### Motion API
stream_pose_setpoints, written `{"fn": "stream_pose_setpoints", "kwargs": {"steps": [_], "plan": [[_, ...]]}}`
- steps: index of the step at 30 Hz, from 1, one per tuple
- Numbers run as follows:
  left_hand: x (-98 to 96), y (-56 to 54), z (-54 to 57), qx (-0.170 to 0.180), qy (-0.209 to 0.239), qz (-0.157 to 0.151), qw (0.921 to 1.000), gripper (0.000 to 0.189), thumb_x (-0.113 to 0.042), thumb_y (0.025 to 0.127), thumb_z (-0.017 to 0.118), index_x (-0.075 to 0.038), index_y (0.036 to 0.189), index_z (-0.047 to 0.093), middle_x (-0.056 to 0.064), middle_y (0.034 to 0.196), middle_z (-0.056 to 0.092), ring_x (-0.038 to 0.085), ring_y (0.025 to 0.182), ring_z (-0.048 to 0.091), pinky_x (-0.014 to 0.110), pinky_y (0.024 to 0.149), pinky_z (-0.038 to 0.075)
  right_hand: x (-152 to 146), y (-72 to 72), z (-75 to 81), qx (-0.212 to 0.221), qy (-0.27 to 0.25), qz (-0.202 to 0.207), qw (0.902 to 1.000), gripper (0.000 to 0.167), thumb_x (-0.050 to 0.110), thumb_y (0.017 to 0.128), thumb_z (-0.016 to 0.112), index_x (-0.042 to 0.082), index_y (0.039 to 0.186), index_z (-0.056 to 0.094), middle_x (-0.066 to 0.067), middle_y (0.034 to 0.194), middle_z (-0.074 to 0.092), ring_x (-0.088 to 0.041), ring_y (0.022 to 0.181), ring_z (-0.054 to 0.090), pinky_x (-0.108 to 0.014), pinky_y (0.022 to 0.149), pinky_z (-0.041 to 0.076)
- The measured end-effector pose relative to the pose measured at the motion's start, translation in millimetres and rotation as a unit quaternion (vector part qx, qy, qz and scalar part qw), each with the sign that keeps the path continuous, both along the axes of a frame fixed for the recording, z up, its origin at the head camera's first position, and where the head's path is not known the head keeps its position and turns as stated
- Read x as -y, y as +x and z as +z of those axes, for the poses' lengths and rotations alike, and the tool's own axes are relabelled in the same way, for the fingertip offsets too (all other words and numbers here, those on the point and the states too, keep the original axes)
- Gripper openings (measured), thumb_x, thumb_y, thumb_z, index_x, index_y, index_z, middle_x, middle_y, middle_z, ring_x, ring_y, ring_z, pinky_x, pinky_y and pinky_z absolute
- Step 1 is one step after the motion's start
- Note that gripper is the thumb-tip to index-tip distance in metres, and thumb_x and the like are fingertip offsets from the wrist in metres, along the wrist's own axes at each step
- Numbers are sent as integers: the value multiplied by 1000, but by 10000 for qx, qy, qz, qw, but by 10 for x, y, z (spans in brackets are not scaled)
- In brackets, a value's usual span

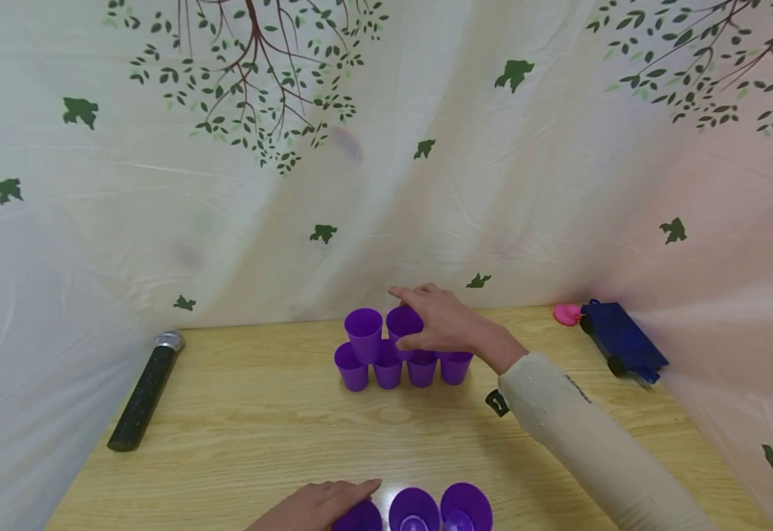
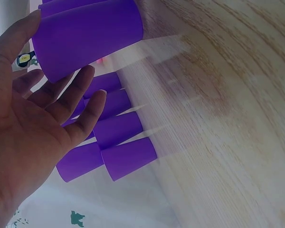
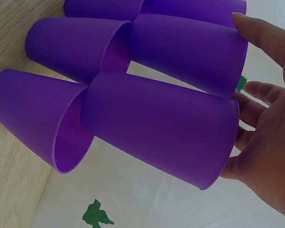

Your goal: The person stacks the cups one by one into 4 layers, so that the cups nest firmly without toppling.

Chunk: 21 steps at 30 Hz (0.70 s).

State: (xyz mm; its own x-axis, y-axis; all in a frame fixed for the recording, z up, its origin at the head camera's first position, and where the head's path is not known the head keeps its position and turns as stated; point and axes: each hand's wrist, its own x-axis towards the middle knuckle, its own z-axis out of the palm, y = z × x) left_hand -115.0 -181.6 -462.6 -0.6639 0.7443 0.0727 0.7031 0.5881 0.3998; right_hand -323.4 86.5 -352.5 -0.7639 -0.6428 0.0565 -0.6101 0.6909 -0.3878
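Note:
Purple cups (image 1: 388,365) stand in a row towards the back of the table, with more cups (image 1: 363,332) upright on their rims; part of this upper level lies behind my right hand (image 1: 445,321). That hand spreads over the upper cups, thumb on the near side and fingers behind. In the right wrist view the thumb is beside a rim, the fingertips hidden behind the cups (image 3: 161,128). At the near edge, my left hand (image 1: 316,505) holds the leftmost of three upright cups (image 2: 88,35) between thumb and fingers. Next to it stand two more cups (image 1: 466,505).
A black microphone (image 1: 144,398) lies at the left. Back right, a dark blue toy vehicle (image 1: 625,339) rests beside a pink toy (image 1: 566,315). A cloth backdrop (image 1: 247,243) with printed leaves closes off the table's (image 1: 260,413) back and sides.

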Motion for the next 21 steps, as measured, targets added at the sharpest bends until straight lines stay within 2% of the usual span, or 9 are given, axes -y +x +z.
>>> {"fn": "stream_pose_setpoints", "kwargs": {"steps": [7, 14, 21], "plan": [[2, 9, 9, 191, -122, 77, 9997, 67, -58, 98, 52, -25, 155, 38, -1, 138, 63, 16, 122, 62, 36, 90, 55, -7, 0, 0, 11, 21, -13, 10000, 90, 43, 86, 75, 18, 159, 29, -7, 149, 52, -37, 147, 33, -62, 115, 33], [0, 7, 7, 136, -106, 39, 9998, 67, -57, 99, 52, -23, 155, 38, -2, 138, 63, 16, 122, 62, 36, 91, 55, -12, 5, 7, 26, 27, -6, 10000, 90, 44, 86, 75, 20, 159, 28, -6, 150, 52, -36, 147, 33, -61, 116, 33], [-6, 9, 12, 179, -97, 60, 9998, 67, -58, 98, 52, -23, 155, 38, -2, 137, 63, 16, 121, 62, 36, 90, 55, -20, -4, 7, -62, -1, 86, 9999, 90, 42, 85, 76, 16, 159, 29, -8, 144, 57, -36, 145, 35, -62, 116, 31]]}}
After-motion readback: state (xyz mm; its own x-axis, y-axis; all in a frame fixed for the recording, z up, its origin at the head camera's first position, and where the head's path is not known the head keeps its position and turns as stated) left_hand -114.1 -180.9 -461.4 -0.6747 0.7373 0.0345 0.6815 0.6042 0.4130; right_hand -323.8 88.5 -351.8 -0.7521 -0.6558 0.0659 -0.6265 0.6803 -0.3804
